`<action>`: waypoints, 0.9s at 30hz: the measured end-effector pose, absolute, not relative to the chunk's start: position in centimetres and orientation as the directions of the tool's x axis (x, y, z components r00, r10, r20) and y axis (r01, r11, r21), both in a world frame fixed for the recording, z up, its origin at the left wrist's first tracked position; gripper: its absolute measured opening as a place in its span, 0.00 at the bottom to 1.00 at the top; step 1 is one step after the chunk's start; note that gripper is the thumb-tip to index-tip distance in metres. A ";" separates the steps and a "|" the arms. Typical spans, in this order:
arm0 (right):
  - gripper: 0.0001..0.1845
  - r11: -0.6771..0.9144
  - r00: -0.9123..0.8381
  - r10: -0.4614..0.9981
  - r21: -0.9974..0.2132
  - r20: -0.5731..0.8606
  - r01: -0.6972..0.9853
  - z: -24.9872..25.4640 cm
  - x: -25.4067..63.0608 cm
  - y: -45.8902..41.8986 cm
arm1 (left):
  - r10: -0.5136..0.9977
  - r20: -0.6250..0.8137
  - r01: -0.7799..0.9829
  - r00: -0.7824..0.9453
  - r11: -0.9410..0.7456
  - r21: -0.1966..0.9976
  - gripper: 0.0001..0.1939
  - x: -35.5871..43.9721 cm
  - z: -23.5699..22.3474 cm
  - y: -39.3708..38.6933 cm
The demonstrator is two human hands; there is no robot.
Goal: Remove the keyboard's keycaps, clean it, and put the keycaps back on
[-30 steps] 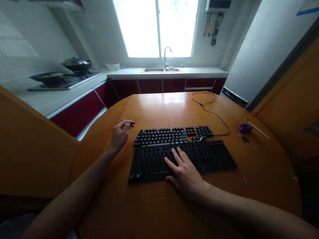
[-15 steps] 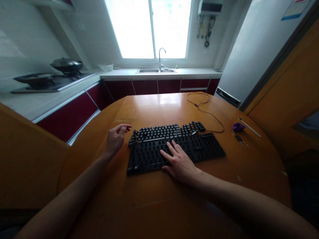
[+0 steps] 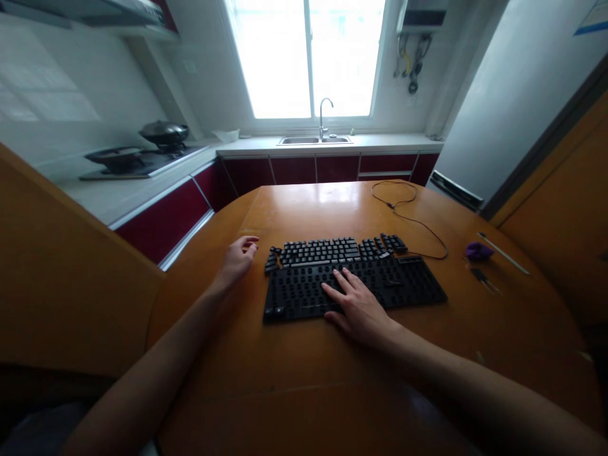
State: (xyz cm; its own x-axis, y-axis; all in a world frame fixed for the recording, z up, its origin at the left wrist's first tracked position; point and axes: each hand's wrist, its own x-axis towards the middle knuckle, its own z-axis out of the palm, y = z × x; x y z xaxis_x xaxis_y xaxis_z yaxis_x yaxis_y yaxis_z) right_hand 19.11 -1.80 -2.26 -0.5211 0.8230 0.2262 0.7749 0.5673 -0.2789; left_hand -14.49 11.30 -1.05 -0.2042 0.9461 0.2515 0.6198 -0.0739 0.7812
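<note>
- Stove: 2 pans [image 3: 164,133] sit on it, beyond the surface [image 3: 285,373].
- Left hand [image 3: 240,256]: located just left of the loose keycaps; fingers partly curled, grip partly closed. Whether it has hold of anything cannot be told.
- Loose keycaps [image 3: 320,251]: set out in rows along the far side of the keyboard base; the leftmost group is angled.
- Keyboard base [image 3: 294,288]: flat on the surface, in front of the rows; 2 keycaps [image 3: 274,311] are at its near left corner.
- Right hand [image 3: 358,307]: fingers spread across the middle of the base; grip wide, nothing grasped.
- Cable [image 3: 420,223]: extends right from behind the rows, then loops toward the far edge.
- Purple item [image 3: 479,251]: between a small wire-ended tool [image 3: 481,276] and a thin rod [image 3: 508,255].
</note>
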 end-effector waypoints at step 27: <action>0.34 0.603 -0.543 0.795 -0.255 0.271 0.756 -2.8 20.0 -5.3 | 0.956 0.291 0.697 0.035 -0.232 0.678 0.15 -12.3 -1.6 10.1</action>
State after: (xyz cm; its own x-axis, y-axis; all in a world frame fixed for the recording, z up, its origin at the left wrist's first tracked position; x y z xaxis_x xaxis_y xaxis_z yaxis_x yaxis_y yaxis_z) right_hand 19.99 -5.30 -2.76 -0.5428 0.7948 0.2714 0.7559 0.6031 -0.2547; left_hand -12.29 10.11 -1.60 0.0354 0.9561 0.2908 0.6975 -0.2320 0.6780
